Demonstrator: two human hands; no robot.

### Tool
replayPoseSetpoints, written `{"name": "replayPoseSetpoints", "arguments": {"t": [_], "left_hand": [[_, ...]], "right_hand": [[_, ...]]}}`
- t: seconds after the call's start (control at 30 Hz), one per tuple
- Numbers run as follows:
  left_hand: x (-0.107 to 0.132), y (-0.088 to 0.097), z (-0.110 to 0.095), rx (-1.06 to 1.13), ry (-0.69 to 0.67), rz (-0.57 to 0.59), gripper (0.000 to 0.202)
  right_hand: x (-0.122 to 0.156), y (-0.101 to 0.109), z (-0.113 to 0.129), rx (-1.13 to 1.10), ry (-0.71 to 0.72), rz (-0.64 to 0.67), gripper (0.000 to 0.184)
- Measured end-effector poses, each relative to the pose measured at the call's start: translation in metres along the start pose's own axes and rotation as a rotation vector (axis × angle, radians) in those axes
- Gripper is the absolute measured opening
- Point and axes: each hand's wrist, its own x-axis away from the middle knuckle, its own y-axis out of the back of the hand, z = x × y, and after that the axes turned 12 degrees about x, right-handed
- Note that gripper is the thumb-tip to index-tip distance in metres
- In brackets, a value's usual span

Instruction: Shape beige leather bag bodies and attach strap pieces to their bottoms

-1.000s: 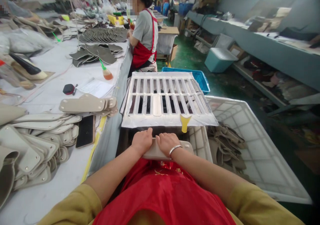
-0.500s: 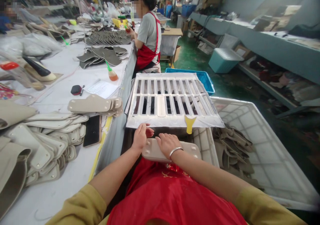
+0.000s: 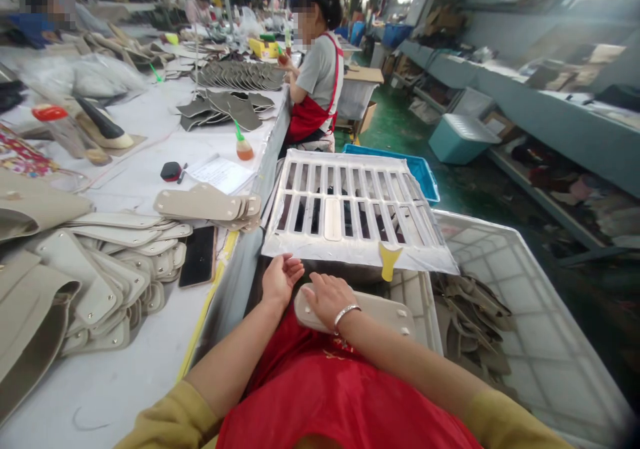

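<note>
On my lap, over the red apron (image 3: 340,389), lies a beige leather-like panel (image 3: 385,312) with rounded ends and small pale tabs near its end. My right hand (image 3: 330,299), a silver bracelet at its wrist, rests flat across the panel's left part and hides some of it. My left hand (image 3: 281,279) hovers just left of the panel, open, with its fingers loosely bent and nothing visible in it. A white slatted board (image 3: 333,219) lies just beyond both hands, with a yellow forked piece (image 3: 389,261) at its near edge.
Several beige panels with metal snaps (image 3: 100,282) are heaped on the table to the left, beside a phone (image 3: 197,257) and a smaller panel stack (image 3: 205,206). A white crate (image 3: 525,309) holding beige pieces stands right. A co-worker (image 3: 317,76) sits ahead.
My left hand has come away from the panel's left end, its palm turned more upward. My right hand has slid nearer that end. The view has shifted slightly left.
</note>
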Motion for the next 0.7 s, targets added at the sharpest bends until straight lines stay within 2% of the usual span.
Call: {"name": "replayPoseSetpoints", "arguments": {"t": [0.17, 0.27, 0.33, 0.4, 0.47, 0.53, 0.6, 0.7], "left_hand": [[0.025, 0.015, -0.012, -0.307, 0.071, 0.231, 0.026], [0.036, 0.029, -0.016, -0.577, 0.101, 0.425, 0.036], [0.04, 0.037, -0.016, -0.676, 0.103, 0.515, 0.042], [0.041, 0.041, -0.015, -0.672, 0.104, 0.532, 0.046], [0.042, 0.043, -0.013, -0.659, 0.104, 0.542, 0.046], [0.042, 0.044, -0.012, -0.655, 0.099, 0.556, 0.046], [0.044, 0.043, -0.011, -0.664, 0.087, 0.563, 0.046], [0.047, 0.041, -0.011, -0.675, 0.06, 0.558, 0.048]], "right_hand": [[0.022, -0.001, -0.042, -0.029, 0.095, 0.055, 0.047], [0.029, 0.0, -0.052, -0.09, 0.147, 0.066, 0.061], [0.028, 0.0, -0.044, -0.12, 0.201, 0.048, 0.078], [0.023, 0.0, -0.028, -0.134, 0.225, 0.004, 0.089], [0.019, -0.001, -0.012, -0.143, 0.207, -0.041, 0.084], [0.016, -0.002, -0.002, -0.159, 0.175, -0.072, 0.07], [0.017, -0.004, 0.0, -0.181, 0.158, -0.088, 0.06], [0.019, -0.004, -0.002, -0.22, 0.149, -0.114, 0.058]]}}
